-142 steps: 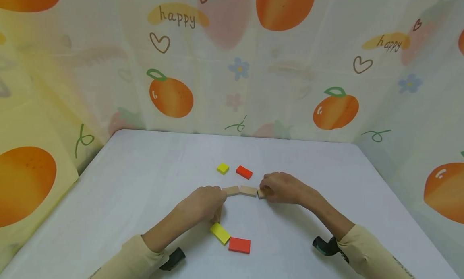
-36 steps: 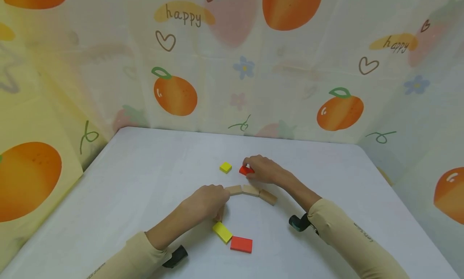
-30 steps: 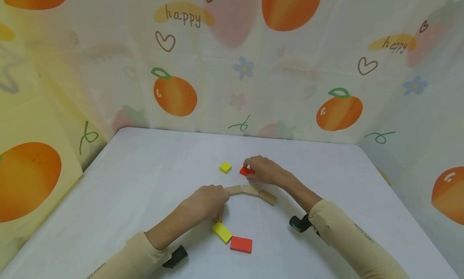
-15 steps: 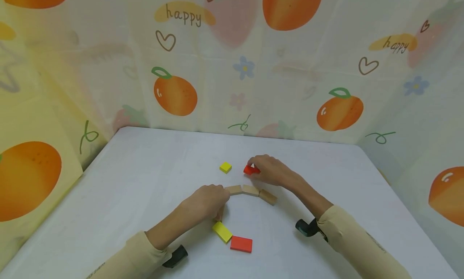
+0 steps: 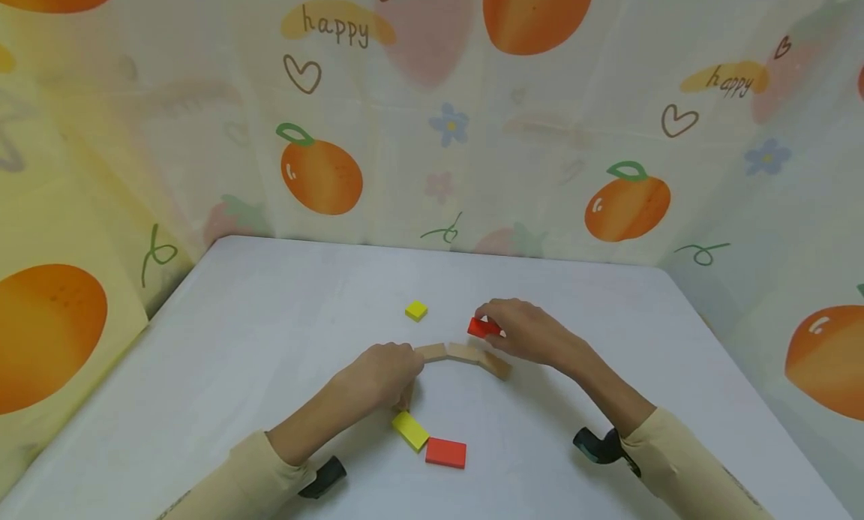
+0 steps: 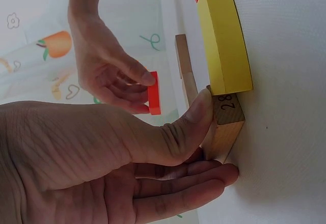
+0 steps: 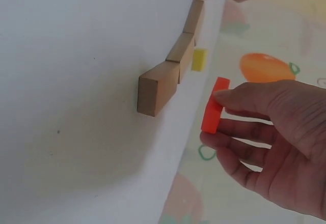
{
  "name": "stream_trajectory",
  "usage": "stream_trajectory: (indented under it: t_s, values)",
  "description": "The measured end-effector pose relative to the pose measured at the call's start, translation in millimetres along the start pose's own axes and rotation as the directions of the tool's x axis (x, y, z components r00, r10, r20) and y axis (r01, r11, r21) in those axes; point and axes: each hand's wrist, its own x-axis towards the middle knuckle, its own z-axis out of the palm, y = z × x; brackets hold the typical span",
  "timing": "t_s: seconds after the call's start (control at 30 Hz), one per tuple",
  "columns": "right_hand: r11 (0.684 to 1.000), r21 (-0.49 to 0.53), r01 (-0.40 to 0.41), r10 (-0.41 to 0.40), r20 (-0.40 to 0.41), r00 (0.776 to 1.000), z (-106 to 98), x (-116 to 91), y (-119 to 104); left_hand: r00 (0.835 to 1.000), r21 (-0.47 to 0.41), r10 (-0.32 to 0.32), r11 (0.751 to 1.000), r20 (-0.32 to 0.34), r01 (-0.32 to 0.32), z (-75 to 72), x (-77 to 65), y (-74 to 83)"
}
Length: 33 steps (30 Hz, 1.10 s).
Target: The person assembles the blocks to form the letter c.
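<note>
Wooden blocks stand on the white table in a curved row; the right end block (image 5: 496, 365) is plain to see. At the row's left end, my left hand (image 5: 378, 374) pinches a wooden block (image 6: 230, 124) marked 28 between thumb and fingers; from above, the hand mostly hides it. A yellow block (image 5: 410, 431) touches that block's near end, and a red block (image 5: 445, 453) lies against the yellow one. Just behind the row's right part, my right hand (image 5: 529, 332) holds another red block (image 7: 216, 106) by thumb and fingertips, above the table.
A second yellow block (image 5: 416, 311) lies alone behind the row. The white table (image 5: 283, 295) ends at a fruit-printed curtain (image 5: 405, 167) behind and at the sides. Dark wrist cameras (image 5: 597, 445) hang under both forearms.
My right hand has left the wooden end block and picked up the far red block. In the last half second it has carried that block right and nearer. My left hand stays put.
</note>
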Motion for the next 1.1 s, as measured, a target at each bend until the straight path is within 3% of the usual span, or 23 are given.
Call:
stream_trajectory:
  t_s: [0.57, 0.7, 0.9, 1.1]
  values:
    - [0.975, -0.110, 0.191, -0.190, 0.019, 0.982, 6, -59, -24, 1.000, -0.016, -0.013, 1.000, 0.014, 0.014, -0.4, 1.7, -0.3]
    - [0.956, -0.125, 0.265, -0.264, 0.024, 0.964, 10, -73, -30, 1.000, -0.012, -0.014, 1.000, 0.020, 0.014, 0.2, 2.0, -0.6]
    - [0.907, -0.146, 0.396, -0.395, 0.037, 0.918, 23, -87, -38, 0.999, -0.017, -0.020, 1.000, 0.027, 0.020, 0.0, 2.4, -0.5]
    - [0.900, -0.143, 0.413, -0.398, 0.124, 0.909, 29, -93, -45, 0.999, -0.028, -0.021, 0.999, 0.035, 0.022, -1.4, 3.3, -0.2]
